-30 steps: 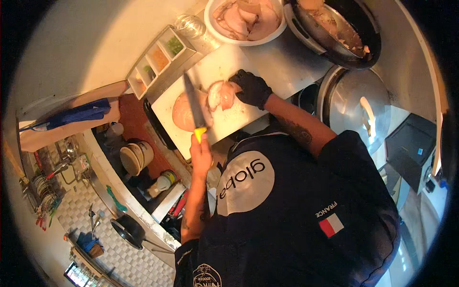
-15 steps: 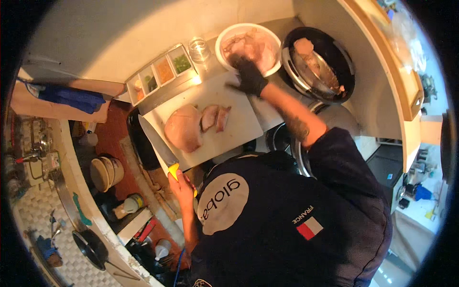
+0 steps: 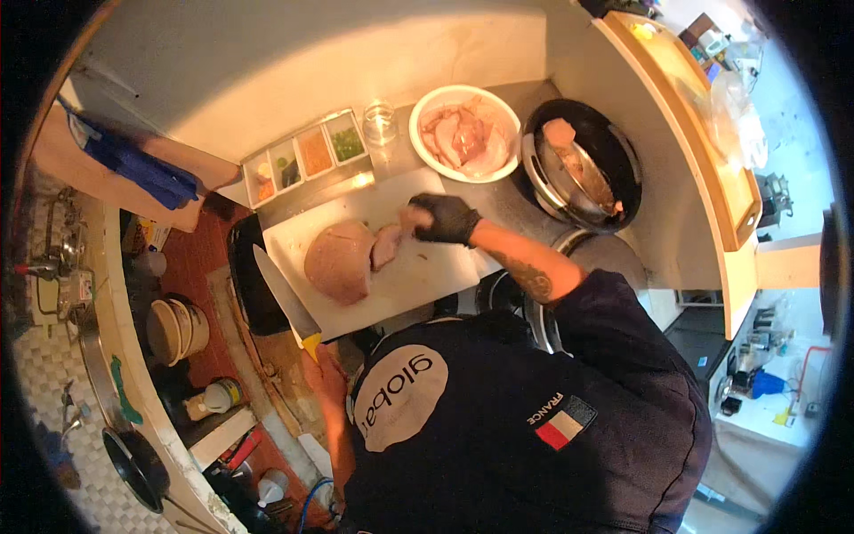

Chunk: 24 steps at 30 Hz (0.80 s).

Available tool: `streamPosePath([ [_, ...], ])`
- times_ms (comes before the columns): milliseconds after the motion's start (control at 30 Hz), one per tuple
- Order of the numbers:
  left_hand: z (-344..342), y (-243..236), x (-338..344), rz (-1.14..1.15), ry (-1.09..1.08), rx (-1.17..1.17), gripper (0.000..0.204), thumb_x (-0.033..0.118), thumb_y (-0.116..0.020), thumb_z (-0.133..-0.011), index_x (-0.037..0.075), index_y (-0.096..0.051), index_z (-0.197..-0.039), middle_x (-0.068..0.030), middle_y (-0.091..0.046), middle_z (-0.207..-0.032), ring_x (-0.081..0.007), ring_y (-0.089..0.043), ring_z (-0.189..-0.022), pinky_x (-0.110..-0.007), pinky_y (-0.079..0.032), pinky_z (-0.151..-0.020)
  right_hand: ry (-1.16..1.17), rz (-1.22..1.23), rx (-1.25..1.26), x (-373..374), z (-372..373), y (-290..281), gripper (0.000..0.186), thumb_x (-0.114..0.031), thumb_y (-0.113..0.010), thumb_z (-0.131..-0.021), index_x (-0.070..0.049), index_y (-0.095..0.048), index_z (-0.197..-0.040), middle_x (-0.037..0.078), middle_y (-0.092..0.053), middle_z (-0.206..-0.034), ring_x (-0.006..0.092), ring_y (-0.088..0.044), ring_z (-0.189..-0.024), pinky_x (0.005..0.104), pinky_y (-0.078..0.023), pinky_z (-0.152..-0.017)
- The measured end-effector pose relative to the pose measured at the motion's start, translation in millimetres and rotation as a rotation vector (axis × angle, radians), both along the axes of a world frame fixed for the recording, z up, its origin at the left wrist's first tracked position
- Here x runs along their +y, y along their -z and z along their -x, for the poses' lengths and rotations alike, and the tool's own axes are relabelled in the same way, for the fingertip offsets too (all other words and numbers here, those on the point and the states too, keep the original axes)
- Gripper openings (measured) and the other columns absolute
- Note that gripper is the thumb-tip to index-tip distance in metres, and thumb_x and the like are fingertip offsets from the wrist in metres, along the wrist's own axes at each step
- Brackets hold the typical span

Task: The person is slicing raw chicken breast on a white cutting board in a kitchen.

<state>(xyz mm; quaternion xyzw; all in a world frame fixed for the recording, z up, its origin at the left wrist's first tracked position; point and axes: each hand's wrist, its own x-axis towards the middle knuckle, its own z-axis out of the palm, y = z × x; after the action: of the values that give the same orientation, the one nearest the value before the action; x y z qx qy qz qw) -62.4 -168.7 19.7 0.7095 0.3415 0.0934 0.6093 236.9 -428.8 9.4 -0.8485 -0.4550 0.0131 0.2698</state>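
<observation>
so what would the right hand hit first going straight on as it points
The gloved right hand, holding a meat slice, would probably reach the divided tray; depth is unclear, so meat on the board could come sooner.

- The cutting board (image 3: pixel 422 278) is white.
- On the board, the large meat piece (image 3: pixel 338 262) is pale pink.
- Beside the board, the knife handle (image 3: pixel 310 342) is yellow.
- Over the board, a black glove (image 3: pixel 447 219).
- Behind the board, a white bowl (image 3: pixel 473 175).
</observation>
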Motion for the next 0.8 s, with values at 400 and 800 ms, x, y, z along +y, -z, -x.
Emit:
streamPosePath([
  [400,-6,6,1,0.069,0.002,-0.060,0.021,0.026,-0.050,-0.102,0.007,-0.046,-0.095,0.0017,-0.045,-0.063,-0.0060,-0.042,-0.046,-0.023,-0.036,-0.041,0.170,0.022,0.218,20,-49,-14,0.053,-0.035,-0.077,-0.075,-0.006,-0.062,-0.116,0.018,-0.061,-0.120,0.0344,-0.057,-0.113,0.0415,-0.044,-0.100],
  [800,13,3,0,0.007,-0.028,0.001,0.020,0.025,-0.050,-0.101,0.006,-0.048,-0.100,0.0028,-0.044,-0.063,-0.0057,-0.041,-0.046,-0.022,-0.034,-0.041,-0.074,0.439,0.255,62,20,33,0.044,-0.037,-0.065,-0.079,-0.012,-0.062,-0.116,0.020,-0.064,-0.108,0.0383,-0.063,-0.098,0.0467,-0.051,-0.087],
])
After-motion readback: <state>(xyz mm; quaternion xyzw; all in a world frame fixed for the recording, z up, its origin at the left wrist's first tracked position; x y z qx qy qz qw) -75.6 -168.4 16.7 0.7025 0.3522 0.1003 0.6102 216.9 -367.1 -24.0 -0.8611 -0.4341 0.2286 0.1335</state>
